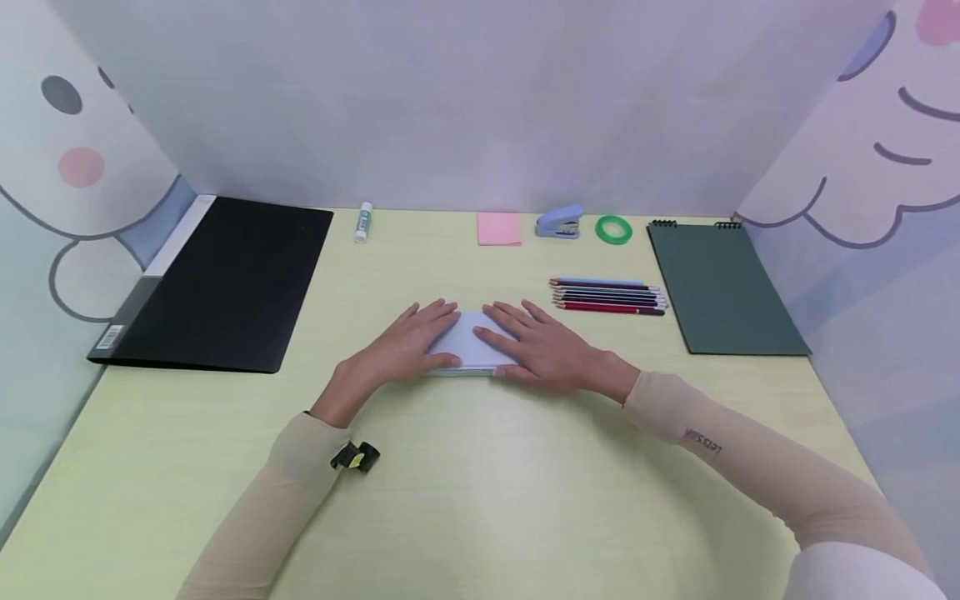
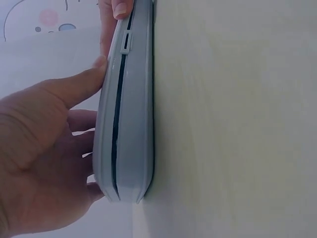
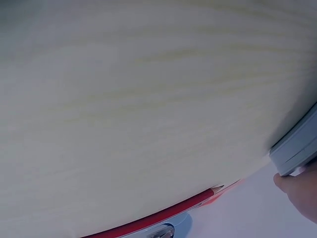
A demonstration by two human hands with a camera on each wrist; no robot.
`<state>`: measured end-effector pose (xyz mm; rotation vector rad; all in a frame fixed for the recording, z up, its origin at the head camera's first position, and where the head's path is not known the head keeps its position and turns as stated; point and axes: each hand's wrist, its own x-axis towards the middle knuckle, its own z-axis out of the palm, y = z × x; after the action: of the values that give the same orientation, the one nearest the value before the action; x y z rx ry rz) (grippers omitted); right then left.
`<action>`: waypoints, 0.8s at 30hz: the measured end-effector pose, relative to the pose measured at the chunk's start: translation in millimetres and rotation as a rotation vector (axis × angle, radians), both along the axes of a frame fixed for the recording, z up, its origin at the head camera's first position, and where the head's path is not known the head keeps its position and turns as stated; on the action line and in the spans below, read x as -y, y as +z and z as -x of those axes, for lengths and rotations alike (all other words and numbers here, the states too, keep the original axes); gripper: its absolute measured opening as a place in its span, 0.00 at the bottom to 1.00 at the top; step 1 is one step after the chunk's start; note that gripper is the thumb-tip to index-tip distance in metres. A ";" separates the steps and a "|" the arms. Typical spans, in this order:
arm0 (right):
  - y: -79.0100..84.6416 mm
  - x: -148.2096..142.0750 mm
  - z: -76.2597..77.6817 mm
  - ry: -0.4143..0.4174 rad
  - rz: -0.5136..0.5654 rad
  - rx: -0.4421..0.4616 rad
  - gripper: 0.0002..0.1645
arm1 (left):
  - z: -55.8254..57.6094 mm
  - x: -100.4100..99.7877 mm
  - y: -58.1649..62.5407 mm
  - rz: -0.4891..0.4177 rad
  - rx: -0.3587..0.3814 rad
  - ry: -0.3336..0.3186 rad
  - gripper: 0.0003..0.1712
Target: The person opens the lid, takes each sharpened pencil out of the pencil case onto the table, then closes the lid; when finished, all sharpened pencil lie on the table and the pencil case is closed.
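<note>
A pale blue-grey pencil case lies flat on the table between both hands. In the left wrist view the case shows a dark seam along its side and a small clasp; its lid is down. My left hand rests on the lid's left part, fingers spread and thumb towards the front edge. Over the right part lies my right hand, its fingers also spread, with the thumb by the front edge. The right wrist view catches only a corner of the case and part of the hand.
Several pencils lie right of the case, beside a dark green spiral sketchpad. Along the back are a glue stick, pink sticky notes, a stapler and green tape. A black folder lies left.
</note>
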<state>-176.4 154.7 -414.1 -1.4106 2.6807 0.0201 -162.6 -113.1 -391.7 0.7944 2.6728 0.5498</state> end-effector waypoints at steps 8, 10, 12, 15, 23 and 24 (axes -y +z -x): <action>-2.6 -1.3 -2.0 0.006 0.008 0.005 0.42 | -2.4 -3.2 0.8 0.016 0.007 0.029 0.45; -2.8 -1.9 -2.3 0.011 0.013 0.009 0.43 | -3.0 -4.0 1.6 0.018 0.013 0.032 0.45; -3.6 -2.3 -2.6 0.015 0.015 0.005 0.43 | -3.3 -4.5 2.6 0.021 0.021 0.037 0.45; -4.0 -2.5 -1.0 0.014 0.018 -0.006 0.43 | -1.2 -5.1 4.2 0.027 0.024 0.037 0.45; -5.3 -2.9 0.4 -0.006 0.044 0.054 0.43 | 2.0 -6.5 3.7 0.034 0.022 0.026 0.45; -4.5 -2.9 0.9 -0.012 0.052 0.062 0.43 | 3.1 -5.7 3.0 0.032 0.018 0.021 0.45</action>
<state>-177.3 157.6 -418.6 -1.3849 2.6574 -0.0930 -165.7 -107.4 -388.6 0.7498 2.6692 0.5163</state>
